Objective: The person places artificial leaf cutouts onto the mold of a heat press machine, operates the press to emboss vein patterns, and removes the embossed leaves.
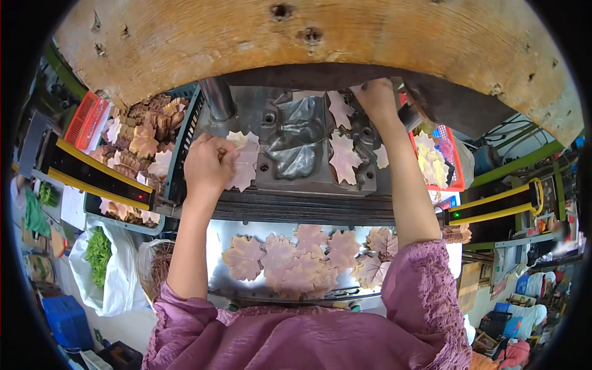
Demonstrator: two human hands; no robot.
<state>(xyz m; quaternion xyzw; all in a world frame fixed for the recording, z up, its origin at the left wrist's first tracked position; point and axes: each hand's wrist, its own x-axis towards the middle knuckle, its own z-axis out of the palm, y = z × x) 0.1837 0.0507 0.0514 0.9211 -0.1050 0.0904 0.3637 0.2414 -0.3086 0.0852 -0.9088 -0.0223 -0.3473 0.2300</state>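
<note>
Left hand (208, 165) pinched, thumb and fingers on the edge of a pinkish leaf (245, 165), which sits just at the left side of the metal die (296, 139). Right hand (374, 98) is at the far end of the die's right half, near the upper leaf (339, 110); fingertips hidden, can't tell how far they're spread or if they hold anything. Lower leaf (345, 157) lies on the same half, closer to the person. Left half shows bare, shaped metal. Front of the die: more leaves (302, 265) spread overlapping on a shiny worktop (216, 271). Left: dark crate (187, 132) with stacked leaves. Right: red basket (457, 169), yellowish leaves in it. Wooden board (345, 34) overhead.
</note>
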